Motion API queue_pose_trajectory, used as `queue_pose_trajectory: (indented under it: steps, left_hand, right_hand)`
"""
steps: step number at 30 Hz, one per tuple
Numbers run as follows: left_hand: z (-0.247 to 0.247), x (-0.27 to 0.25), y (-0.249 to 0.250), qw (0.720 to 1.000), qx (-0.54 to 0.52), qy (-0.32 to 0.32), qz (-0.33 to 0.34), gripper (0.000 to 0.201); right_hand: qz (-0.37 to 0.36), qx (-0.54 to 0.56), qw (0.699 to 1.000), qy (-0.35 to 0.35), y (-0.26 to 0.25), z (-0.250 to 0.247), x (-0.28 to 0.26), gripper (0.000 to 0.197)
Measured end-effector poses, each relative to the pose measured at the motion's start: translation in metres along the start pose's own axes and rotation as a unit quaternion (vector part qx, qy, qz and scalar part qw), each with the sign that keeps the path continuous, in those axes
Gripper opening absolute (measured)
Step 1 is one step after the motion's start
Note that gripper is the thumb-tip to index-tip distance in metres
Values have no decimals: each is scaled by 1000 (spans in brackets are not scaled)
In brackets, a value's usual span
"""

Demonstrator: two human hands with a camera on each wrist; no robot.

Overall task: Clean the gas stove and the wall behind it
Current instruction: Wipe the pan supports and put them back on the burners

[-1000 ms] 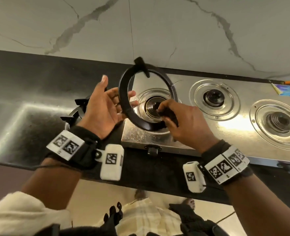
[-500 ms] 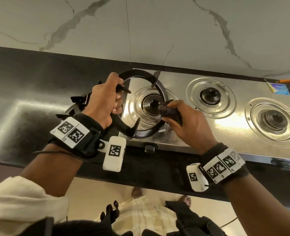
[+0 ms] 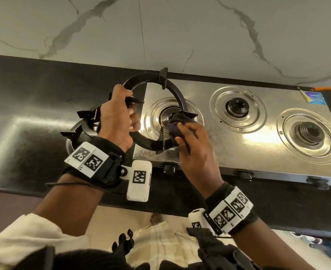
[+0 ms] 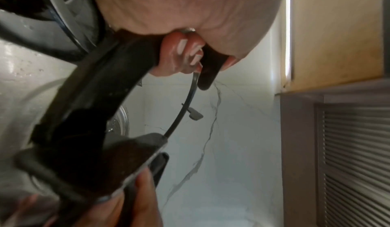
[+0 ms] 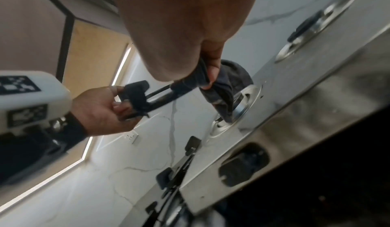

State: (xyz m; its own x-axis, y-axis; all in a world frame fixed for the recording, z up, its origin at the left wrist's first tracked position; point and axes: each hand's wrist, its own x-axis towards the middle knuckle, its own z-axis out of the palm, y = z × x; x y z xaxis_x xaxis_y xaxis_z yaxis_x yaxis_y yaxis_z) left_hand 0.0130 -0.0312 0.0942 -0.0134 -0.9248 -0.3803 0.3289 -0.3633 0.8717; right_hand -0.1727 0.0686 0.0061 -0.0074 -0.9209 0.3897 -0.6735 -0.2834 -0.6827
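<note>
A steel three-burner gas stove (image 3: pixel 228 145) lies on a black counter below a white marble wall (image 3: pixel 160 32). My left hand (image 3: pixel 119 117) grips the left side of a black ring-shaped pan support (image 3: pixel 172 90), held tilted above the stove's left burner (image 3: pixel 166 117). My right hand (image 3: pixel 191 145) holds a dark cloth (image 3: pixel 177 123) bunched against the ring's right side. In the left wrist view my fingers (image 4: pixel 181 55) curl round the ring (image 4: pixel 101 87). In the right wrist view the cloth (image 5: pixel 221 90) hangs over the burner plate (image 5: pixel 242 107).
More black pan supports (image 3: pixel 81 129) lie on the counter (image 3: pixel 24 106) left of the stove. Two bare burners (image 3: pixel 237 108) (image 3: pixel 308 133) sit to the right. An orange gas hose (image 3: pixel 328 89) and a blue sticker (image 3: pixel 314 97) are at the stove's far right corner. Knobs (image 3: pixel 168 168) line the front.
My left hand went from open beside the ring to gripping its left side. The ring dropped flatter, then tilted up again. My right hand with the cloth slid along the ring's right side.
</note>
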Motion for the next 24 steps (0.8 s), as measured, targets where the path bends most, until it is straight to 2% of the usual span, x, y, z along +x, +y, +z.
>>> queue_pose_trajectory:
  steps: [2,4,7,12,16,19,21,23,24]
  left_hand:
    - [8,-4,-3,1000,-18,-10,12,26]
    - [15,-7,-6,999,9,-21,38,26]
    - [15,-9,-6,998,21,-44,51,28]
    - [-1,-5,-5,996,-54,-66,-1,35]
    - [-1,-8,-5,994,-70,-88,2,36]
    - [3,-8,-3,993,-73,-91,12,37]
    - [4,-8,-3,995,-64,-76,15,37]
    - [2,-7,-3,997,-62,-53,16,35]
    - [0,-7,-4,997,-66,-46,15,35]
  right_hand:
    - [-9,31,999,-33,-7,8,-1,28]
    - [7,85,995,-56,-12,11,-4,23]
    - [16,119,991,-52,-8,11,-8,21]
    - [-10,47,998,-42,9,4,1,29]
    - [44,30,999,10,24,-4,26,27]
    - [60,60,996,-14,24,-4,33,26]
    - [109,110,984,-85,19,-6,30,25]
    - [188,215,943,-169,8,-15,24,26]
    - [216,280,917,-185,2,-19,20,26]
